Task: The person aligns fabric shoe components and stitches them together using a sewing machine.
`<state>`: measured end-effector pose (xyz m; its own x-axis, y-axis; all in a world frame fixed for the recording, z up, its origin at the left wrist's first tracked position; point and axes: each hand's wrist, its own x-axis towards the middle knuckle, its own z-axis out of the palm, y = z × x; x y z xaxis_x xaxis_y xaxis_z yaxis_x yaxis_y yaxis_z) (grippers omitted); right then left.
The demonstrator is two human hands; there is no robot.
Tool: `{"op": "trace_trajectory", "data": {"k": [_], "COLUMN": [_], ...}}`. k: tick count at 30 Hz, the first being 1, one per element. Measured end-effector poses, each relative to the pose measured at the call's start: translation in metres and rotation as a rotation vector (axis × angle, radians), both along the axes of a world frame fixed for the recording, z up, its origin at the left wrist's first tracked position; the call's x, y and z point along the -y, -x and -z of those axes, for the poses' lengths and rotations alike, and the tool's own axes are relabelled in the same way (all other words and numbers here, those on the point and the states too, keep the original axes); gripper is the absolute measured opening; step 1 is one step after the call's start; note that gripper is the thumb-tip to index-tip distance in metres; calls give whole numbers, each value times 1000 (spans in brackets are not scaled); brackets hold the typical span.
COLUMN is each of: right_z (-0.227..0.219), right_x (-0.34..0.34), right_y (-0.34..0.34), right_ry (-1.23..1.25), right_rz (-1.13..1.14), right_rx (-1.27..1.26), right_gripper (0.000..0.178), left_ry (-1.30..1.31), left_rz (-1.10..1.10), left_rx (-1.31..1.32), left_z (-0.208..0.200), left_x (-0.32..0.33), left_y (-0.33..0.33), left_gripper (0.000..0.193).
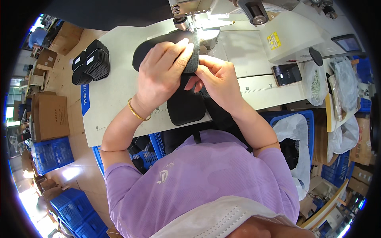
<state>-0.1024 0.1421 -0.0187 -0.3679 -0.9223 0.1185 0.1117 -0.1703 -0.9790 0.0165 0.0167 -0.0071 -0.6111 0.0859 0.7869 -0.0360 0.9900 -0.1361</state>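
A black padded fabric piece (154,50) with rounded ends lies under the needle area of a sewing machine (186,23). My left hand (160,75) is closed over it from above, fingertips pressed near its right edge; the thumb is mostly hidden. Along that same right edge, my right hand (217,79) pinches the piece between thumb and index finger, the other fingers curled below. Another black rounded piece (185,106) hangs towards me at the table's front edge, partly covered by my hands. Whether the two black parts are joined I cannot tell.
Bundled black pieces (95,59) stand on the white worktable (113,107) at left. A phone (287,74) lies at right, near a plastic bag (316,85). Below the table are blue crates (310,127), one lined with white plastic. Cardboard boxes (50,117) stand on the floor.
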Motion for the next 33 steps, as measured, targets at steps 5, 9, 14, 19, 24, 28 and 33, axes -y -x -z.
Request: {"op": "trace_trajectory", "data": {"k": [5, 9, 14, 19, 24, 28, 33], "right_z": [3, 0, 0, -2, -1, -2, 2], "right_x": [-14, -21, -19, -18, -11, 0, 15], "right_y": [5, 3, 2, 1, 7, 13, 21], "right_ry": [-54, -54, -19, -51, -10, 23, 59], "right_rz": [-18, -19, 20, 95, 98, 104, 108], "right_rx": [-10, -19, -44, -151, -83, -32, -42], "right_gripper": [20, 22, 21, 20, 19, 22, 22], "left_ry": [-29, 73, 124, 75, 95, 84, 119], "left_rz": [30, 117, 121, 139, 28, 55, 78], "left_rx": [-64, -97, -80, -88, -161, -187, -209], "left_z": [10, 13, 14, 18, 22, 20, 19], "left_x": [-15, -14, -16, -18, -9, 0, 15], "left_y": [-14, -14, -13, -7, -1, 7, 15], "left_gripper": [37, 35, 36, 34, 35, 36, 32]}}
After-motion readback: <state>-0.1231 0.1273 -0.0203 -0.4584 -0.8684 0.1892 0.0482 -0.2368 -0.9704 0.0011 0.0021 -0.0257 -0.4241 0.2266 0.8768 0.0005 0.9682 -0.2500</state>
